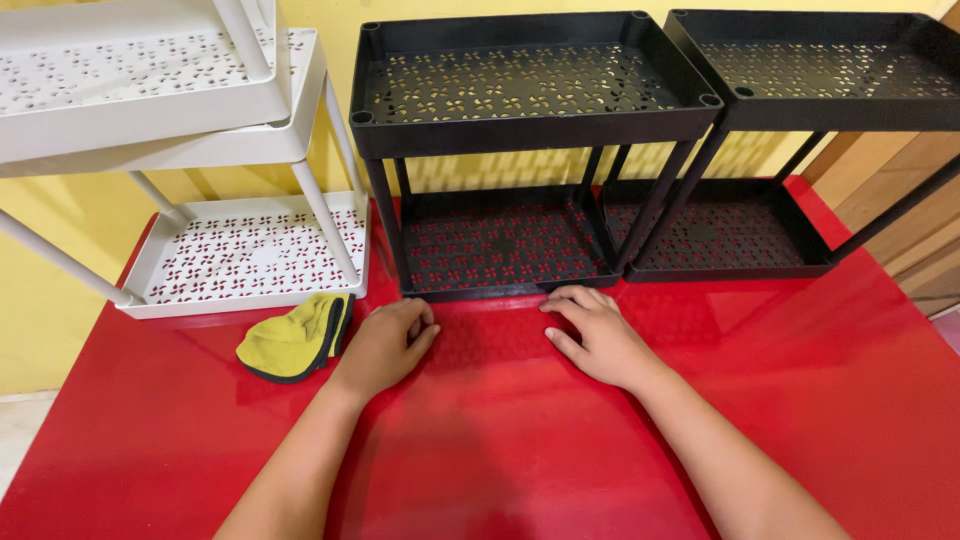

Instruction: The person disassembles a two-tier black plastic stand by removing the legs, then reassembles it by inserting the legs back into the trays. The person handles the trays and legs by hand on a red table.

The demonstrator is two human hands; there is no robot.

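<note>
My left hand (388, 343) rests on the red table (520, 440) with its fingers loosely curled and nothing in it. My right hand (598, 336) lies flat on the table, fingers spread, fingertips just in front of the lower tray of a black two-tier perforated rack (520, 100). Neither hand holds anything. A folded yellow cloth with dark edging (296, 338) lies just left of my left hand.
A second black two-tier rack (830, 70) stands to the right of the first, touching it. A white perforated rack (240, 250) stands tilted at the left. A yellow wall is behind. Wooden boards show at the far right.
</note>
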